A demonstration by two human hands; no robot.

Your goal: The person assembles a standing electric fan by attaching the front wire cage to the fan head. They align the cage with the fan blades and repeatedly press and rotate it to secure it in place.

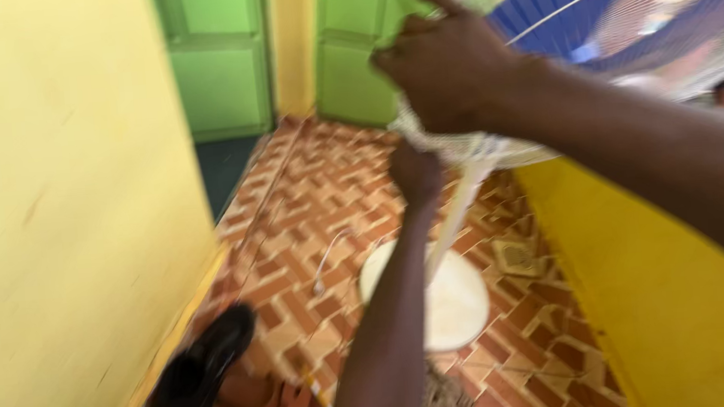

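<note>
A standing fan with a white wire grille and blue blades leans in at the upper right. Its white pole runs down to a round cream base on the patterned floor. My right hand is closed over the left rim of the grille. My left hand reaches up from below and grips the underside of the grille, just where the pole meets it. The picture is blurred by motion.
A yellow wall fills the left, another yellow wall the lower right. Green doors stand at the back. A white cord lies on the brown tiled floor. A dark shoe and a purple rim sit at the bottom left.
</note>
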